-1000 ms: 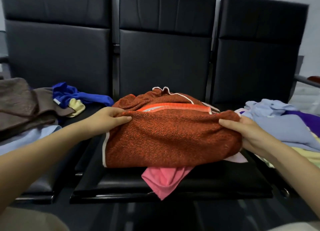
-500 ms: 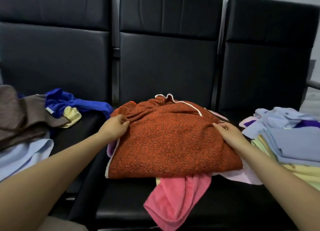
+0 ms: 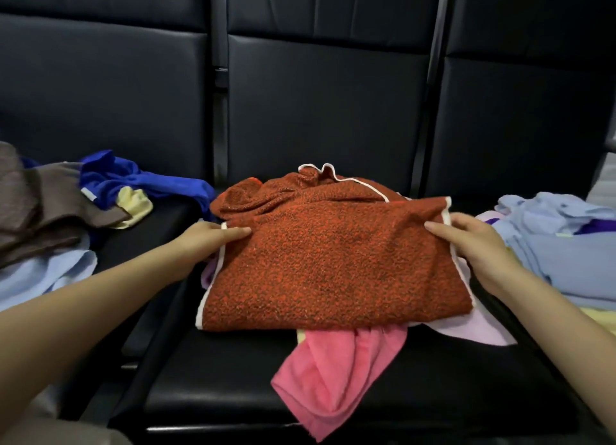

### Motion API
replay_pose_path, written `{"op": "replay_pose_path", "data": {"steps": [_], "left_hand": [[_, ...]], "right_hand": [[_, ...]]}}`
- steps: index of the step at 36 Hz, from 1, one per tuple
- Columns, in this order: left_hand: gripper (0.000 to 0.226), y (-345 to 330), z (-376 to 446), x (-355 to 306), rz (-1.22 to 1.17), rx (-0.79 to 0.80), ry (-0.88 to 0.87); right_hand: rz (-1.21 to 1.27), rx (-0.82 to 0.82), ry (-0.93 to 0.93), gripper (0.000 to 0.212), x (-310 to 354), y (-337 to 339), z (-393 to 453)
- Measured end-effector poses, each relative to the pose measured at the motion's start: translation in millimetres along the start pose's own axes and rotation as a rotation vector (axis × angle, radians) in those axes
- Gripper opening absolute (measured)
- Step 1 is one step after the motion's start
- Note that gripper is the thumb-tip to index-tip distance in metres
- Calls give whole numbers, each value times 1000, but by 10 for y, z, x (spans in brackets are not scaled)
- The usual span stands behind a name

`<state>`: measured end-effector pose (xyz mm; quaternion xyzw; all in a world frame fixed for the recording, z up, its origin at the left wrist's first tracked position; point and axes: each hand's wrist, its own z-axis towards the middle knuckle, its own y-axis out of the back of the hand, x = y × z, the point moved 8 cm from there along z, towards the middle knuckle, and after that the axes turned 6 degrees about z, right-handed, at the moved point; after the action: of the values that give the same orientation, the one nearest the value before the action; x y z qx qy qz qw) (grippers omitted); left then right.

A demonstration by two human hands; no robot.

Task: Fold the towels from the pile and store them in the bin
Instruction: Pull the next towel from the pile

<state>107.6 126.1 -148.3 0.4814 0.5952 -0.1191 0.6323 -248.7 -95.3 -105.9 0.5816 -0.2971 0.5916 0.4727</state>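
A rust-orange towel (image 3: 326,264) with a white hem lies folded over on the middle black seat (image 3: 233,378). My left hand (image 3: 206,241) pinches its left edge, thumb on top. At the right edge, my right hand (image 3: 466,241) grips the towel with its thumb lying over the fold. Under the orange towel, a pink towel (image 3: 333,374) hangs toward the seat's front edge and a pale lilac cloth (image 3: 473,328) sticks out at the right. No bin is in view.
On the left seat lie a brown towel (image 3: 36,208), a blue towel (image 3: 133,181), a pale yellow cloth (image 3: 135,203) and a light blue one (image 3: 43,278). The right seat holds stacked light blue towels (image 3: 563,251) over yellow ones. Black seat backs stand behind.
Both hands have carried the near edge of the orange towel away from me, laying it over the far part. The orange stripe seen earlier is now covered.
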Motion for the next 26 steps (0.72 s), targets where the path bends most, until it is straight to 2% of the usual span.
{"op": "replay_pose_path", "data": {"steps": [2, 4, 5, 8, 11, 12, 15, 17, 19, 22, 24, 26], "left_hand": [[19, -3, -18, -16, -76, 12, -20], [22, -28, -51, -52, -150, 4, -37], [24, -35, -74, -80, -197, -11, -39], [30, -27, -123, -109, -318, -38, -13], [52, -70, -155, 4, -303, 15, 76], [54, -109, -162, 52, -264, 52, 109], [21, -200, -230, 29, -210, 74, 114], [12, -232, -230, -4, -279, 29, 121], [12, -278, -260, -101, -374, 15, 83], [21, -335, -338, -175, -386, -30, 94], [14, -321, -424, -215, -377, -71, 102], [22, -243, -395, -232, -259, -127, 50]], "right_hand": [[107, -2, 29, 42, 38, 4, -38], [246, 66, -47, 66, 4, -70, -81], [274, 120, -115, 68, -25, -136, -124], [174, 274, -351, 54, -163, -282, -327], [92, 269, -447, 55, -236, -226, -439], [115, 219, -445, 55, -214, -172, -441], [272, 111, -406, 49, -61, -54, -459], [339, 89, -378, 32, 61, -19, -483], [368, 55, -340, 16, 193, 45, -500], [360, -10, -293, 16, 336, 135, -484], [372, -35, -268, 14, 436, 133, -481], [383, -38, -225, 13, 566, 84, -474]]}}
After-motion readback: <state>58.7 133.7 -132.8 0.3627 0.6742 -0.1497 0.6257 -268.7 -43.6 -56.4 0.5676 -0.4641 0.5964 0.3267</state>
